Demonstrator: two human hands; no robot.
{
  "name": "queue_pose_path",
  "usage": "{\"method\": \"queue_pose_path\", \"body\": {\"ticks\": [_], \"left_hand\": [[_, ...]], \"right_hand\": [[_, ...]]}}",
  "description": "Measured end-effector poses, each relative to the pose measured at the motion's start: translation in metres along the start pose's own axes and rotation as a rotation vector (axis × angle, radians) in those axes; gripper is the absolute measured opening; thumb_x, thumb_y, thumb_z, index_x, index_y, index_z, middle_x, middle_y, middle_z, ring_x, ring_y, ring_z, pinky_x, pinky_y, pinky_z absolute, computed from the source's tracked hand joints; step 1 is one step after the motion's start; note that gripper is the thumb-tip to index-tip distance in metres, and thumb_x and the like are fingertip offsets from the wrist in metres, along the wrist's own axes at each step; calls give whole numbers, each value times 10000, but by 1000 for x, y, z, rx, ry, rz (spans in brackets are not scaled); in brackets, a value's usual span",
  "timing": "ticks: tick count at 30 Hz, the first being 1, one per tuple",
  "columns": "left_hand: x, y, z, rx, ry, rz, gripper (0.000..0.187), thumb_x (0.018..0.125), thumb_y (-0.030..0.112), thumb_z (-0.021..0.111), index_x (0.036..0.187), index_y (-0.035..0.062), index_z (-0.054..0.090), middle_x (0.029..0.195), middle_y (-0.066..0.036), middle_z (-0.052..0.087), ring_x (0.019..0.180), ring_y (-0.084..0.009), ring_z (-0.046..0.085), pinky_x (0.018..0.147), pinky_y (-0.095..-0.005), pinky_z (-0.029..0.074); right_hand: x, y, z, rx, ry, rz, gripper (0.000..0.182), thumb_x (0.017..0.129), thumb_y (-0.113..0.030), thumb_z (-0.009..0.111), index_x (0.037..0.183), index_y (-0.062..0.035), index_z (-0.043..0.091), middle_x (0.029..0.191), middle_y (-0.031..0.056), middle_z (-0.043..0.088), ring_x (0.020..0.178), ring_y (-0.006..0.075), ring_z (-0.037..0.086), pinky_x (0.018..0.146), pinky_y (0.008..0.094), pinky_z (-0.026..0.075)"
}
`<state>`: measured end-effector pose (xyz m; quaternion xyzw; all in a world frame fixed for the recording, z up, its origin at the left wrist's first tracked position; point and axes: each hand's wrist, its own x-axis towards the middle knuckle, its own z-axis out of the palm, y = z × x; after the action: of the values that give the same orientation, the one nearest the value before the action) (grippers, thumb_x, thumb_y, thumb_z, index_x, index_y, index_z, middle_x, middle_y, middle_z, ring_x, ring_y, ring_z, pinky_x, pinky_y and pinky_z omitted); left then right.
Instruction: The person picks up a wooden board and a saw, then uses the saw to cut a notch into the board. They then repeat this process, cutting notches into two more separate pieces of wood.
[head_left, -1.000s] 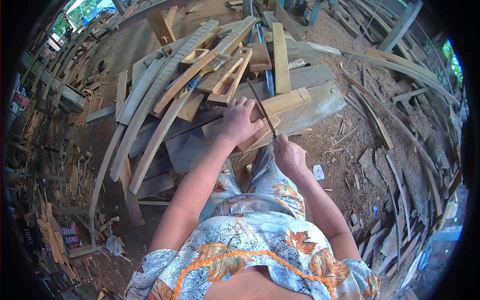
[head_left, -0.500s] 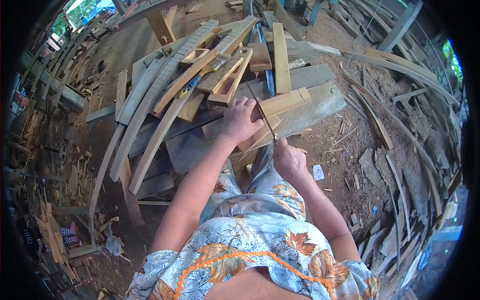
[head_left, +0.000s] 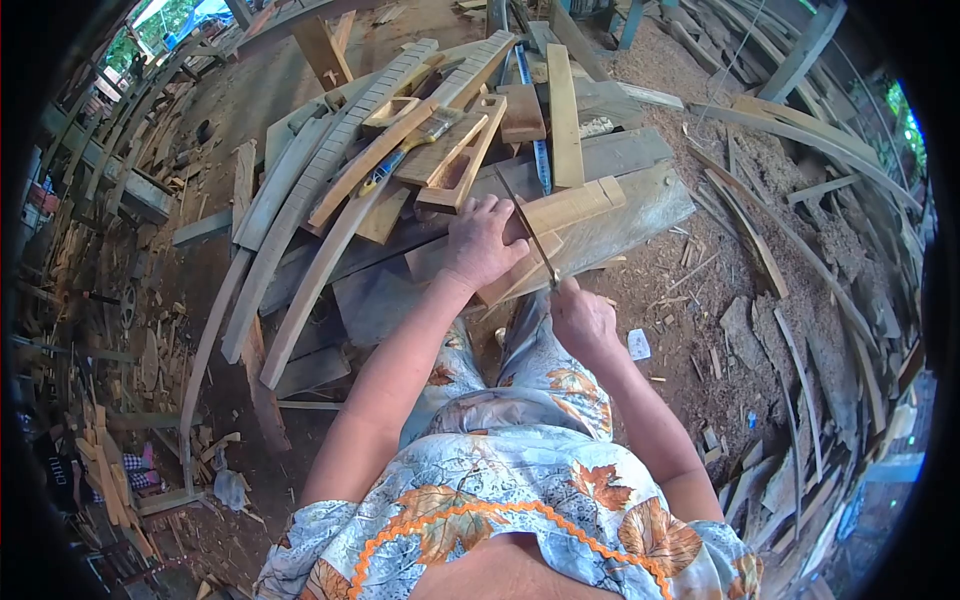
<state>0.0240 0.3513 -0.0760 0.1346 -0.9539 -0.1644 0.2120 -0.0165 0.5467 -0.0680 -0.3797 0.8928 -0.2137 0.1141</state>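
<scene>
A thin saw [head_left: 530,231] lies across a light wooden block [head_left: 575,205], its blade running from the far left down toward me. My right hand [head_left: 583,318] is closed around the near end of the saw; the handle is mostly hidden by my fingers. With fingers bent over it, my left hand [head_left: 484,240] grips and presses the block just left of the blade. Beneath the block is a wide grey board [head_left: 655,195]. Faint lines cross the block's top to the right of the blade.
Beyond my hands lie a paintbrush [head_left: 405,152], a blue measuring strip [head_left: 541,165], a pale wooden slat [head_left: 563,120] and hollowed wooden pieces [head_left: 470,160]. Long curved strips [head_left: 310,290] are stacked at left. Sawdust and offcuts cover the ground [head_left: 690,300] at right.
My right hand has drawn the saw slightly toward me and to the right. My left hand stays in place on the block.
</scene>
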Motion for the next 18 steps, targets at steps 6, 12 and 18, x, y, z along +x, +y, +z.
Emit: {"method": "queue_pose_path", "body": {"ticks": [6,12,18], "left_hand": [[0,-2,4,-15,11,19,498,675,292,693,1078,30,563,1009,-125,550,970,-323,508,871,-426,451],[1,-1,2,-6,17,14,492,669,285,699,1071,35,564,1006,-122,553,966,-323,511,873,-424,449],[1,-3,4,-11,12,13,496,671,288,701,1072,32,560,1010,-123,553,969,-325,510,875,-429,449]], "right_hand": [[12,2,7,12,34,-21,152,875,-164,499,877,-12,501,698,226,623,722,414,626,654,498,477],[10,-1,5,9,27,-15,154,884,-166,490,884,-13,507,701,224,626,728,407,630,649,491,480],[3,1,1,-4,-33,37,163,886,-177,484,891,-17,515,718,220,633,736,403,633,659,489,484]]}}
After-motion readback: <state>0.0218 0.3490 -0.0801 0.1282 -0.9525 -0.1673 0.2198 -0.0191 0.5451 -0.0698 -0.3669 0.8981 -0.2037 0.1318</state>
